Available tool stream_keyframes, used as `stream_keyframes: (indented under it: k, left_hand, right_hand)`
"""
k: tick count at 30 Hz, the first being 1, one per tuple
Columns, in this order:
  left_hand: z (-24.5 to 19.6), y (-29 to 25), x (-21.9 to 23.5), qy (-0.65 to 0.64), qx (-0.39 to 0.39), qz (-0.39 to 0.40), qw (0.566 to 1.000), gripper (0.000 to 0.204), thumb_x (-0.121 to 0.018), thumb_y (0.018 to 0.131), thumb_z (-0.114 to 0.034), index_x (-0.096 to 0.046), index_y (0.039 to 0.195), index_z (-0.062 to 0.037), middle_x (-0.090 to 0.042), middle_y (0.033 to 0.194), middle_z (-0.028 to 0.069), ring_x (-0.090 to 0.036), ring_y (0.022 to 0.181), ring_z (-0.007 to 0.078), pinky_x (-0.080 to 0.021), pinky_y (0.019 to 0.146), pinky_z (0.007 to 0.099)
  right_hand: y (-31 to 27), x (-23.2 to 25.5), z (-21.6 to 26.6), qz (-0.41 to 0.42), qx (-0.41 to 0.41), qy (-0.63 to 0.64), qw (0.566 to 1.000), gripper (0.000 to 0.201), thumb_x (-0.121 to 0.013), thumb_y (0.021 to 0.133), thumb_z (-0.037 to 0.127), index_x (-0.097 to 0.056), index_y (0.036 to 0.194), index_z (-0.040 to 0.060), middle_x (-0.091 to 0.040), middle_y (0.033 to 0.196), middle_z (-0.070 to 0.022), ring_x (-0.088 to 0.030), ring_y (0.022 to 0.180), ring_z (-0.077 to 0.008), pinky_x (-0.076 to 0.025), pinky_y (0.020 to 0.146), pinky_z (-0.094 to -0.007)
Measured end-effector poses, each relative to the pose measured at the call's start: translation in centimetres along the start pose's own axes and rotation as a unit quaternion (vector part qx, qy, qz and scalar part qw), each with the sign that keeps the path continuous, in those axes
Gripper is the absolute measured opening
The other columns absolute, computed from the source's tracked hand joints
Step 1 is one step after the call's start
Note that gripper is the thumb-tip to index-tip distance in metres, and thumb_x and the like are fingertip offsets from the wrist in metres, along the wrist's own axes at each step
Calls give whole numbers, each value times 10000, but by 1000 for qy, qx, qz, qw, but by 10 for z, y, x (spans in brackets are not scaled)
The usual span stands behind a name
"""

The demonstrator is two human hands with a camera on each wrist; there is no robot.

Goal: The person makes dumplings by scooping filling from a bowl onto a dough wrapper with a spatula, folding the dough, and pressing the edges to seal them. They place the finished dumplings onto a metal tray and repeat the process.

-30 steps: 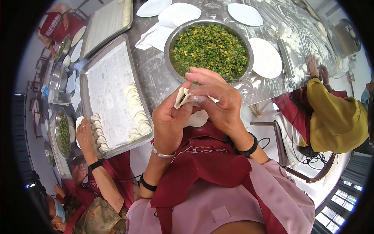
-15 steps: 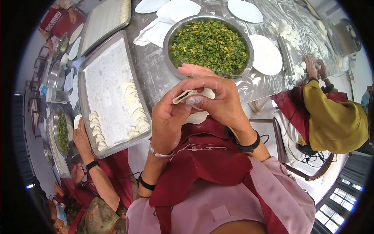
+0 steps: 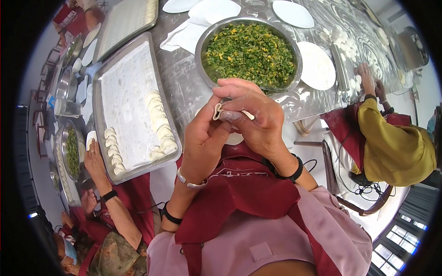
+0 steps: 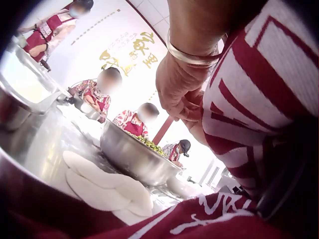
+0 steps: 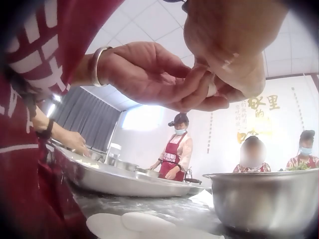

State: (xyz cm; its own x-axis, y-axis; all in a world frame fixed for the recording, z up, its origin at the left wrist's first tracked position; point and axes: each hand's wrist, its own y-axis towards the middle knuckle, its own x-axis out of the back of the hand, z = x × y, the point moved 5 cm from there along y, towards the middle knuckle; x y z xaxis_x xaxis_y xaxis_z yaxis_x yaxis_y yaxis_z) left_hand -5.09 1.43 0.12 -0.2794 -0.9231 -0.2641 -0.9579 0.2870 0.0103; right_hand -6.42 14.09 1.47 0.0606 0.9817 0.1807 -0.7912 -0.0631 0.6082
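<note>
Both hands meet in front of the chest around a partly folded dumpling (image 3: 217, 112), its pale dough edge curling into a small open loop at the left. My left hand (image 3: 200, 142), with a silver bangle at the wrist, cups and holds it from below and the left. Thumb and forefinger of my right hand (image 3: 263, 117), floury at the tips, pinch the dough from the other side. Fingers hide much of the dumpling; in the right wrist view only a white bit of dough (image 5: 212, 88) shows. Round dough wrappers (image 4: 99, 181) lie overlapped at the table edge below the hands.
Ahead stands a steel bowl (image 3: 200, 64) of chopped green and yellow filling (image 3: 251, 55). To the left, a lined metal tray (image 3: 126, 87) carries two rows of dumplings (image 3: 159, 122). White plates (image 3: 316, 66) stand around the bowl. Other people work at both sides.
My fingers have shifted along the dough, and its open edge now shows as a narrow upright loop instead of a wide mouth. Both hands stay together in nearly the same place.
</note>
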Motion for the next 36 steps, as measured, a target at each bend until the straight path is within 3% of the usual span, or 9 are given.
stream_keyframes:
  k: [2, 5, 8, 11, 14, 17, 23, 29, 36]
  left_hand:
    - [-1, -1, 2, 54, -3, 11, 998, 536, -466, 934, 88, -346, 1456, 58, -627, 1156, 136, -647, 1002, 170, -558, 853, 298]
    - [-1, 2, 4, 28, 32, 9, 999, 556, -485, 914, 100, -348, 1452, 63, -629, 1153, 144, -652, 997, 176, -563, 840, 295]
    - [0, 2, 6, 9, 37, 32, 999, 597, -486, 887, 120, -331, 1461, 61, -623, 1172, 152, -654, 1005, 187, -569, 844, 301]
    - [3, 2, 3, -3, 44, 43, 998, 651, -475, 855, 142, -308, 1477, 45, -613, 1189, 154, -655, 1006, 194, -574, 838, 304]
    - [1, 1, 1, 17, 41, 26, 999, 581, -487, 891, 72, -346, 1454, 46, -596, 1191, 123, -640, 996, 180, -565, 840, 315]
    - [-4, -1, -1, -4, 42, 31, 999, 570, -485, 897, 69, -337, 1448, 52, -576, 1216, 124, -629, 1028, 181, -566, 845, 319]
    - [-2, -2, -4, 12, 54, 11, 998, 548, -492, 905, 59, -352, 1435, 53, -576, 1236, 120, -613, 1090, 180, -553, 879, 313]
    - [-5, -6, -11, -9, 44, -8, 999, 543, -503, 887, 51, -382, 1417, 49, -582, 1235, 118, -621, 1073, 172, -538, 889, 299]
    - [-6, -17, -27, 27, 46, -32, 998, 549, -528, 892, 22, -380, 1418, 71, -603, 1204, 106, -621, 1019, 134, -523, 830, 253]
  right_hand:
    - [0, 2, 2, 19, -1, -37, 999, 240, -724, 692, -52, -702, 919, 20, -700, 1122, -103, -607, 1163, -339, -524, 892, -409]
    - [-1, 4, 1, 54, 15, -71, 996, 304, -753, 687, -17, -712, 986, 15, -681, 1177, -109, -579, 1201, -347, -533, 872, -405]
    - [1, 7, 2, 28, -80, -3, 996, 357, -774, 686, 17, -713, 1037, 18, -650, 1246, -112, -544, 1243, -349, -536, 864, -396]
    - [8, 7, 8, 65, -76, -4, 995, 346, -777, 693, 25, -709, 1032, 16, -623, 1292, -121, -520, 1275, -345, -525, 893, -402]
    - [6, 3, 4, 97, -26, 8, 995, 309, -778, 691, 26, -711, 992, 20, -640, 1262, -123, -533, 1265, -345, -510, 921, -412]
    - [6, 4, 5, 82, -3, -19, 996, 239, -777, 692, 28, -706, 920, 13, -678, 1181, -119, -572, 1220, -348, -500, 936, -422]
    - [-5, 4, 0, 53, -25, 62, 996, 195, -764, 715, 33, -737, 908, 26, -721, 1088, -89, -595, 1194, -342, -499, 947, -404]
    - [-11, 6, 1, 26, -52, 76, 995, 228, -756, 732, 9, -716, 955, 39, -702, 1126, -92, -596, 1199, -332, -497, 953, -403]
    - [-25, 19, 4, -17, -12, 79, 997, 237, -755, 743, 11, -708, 970, 60, -707, 1106, -107, -606, 1183, -340, -495, 952, -422]
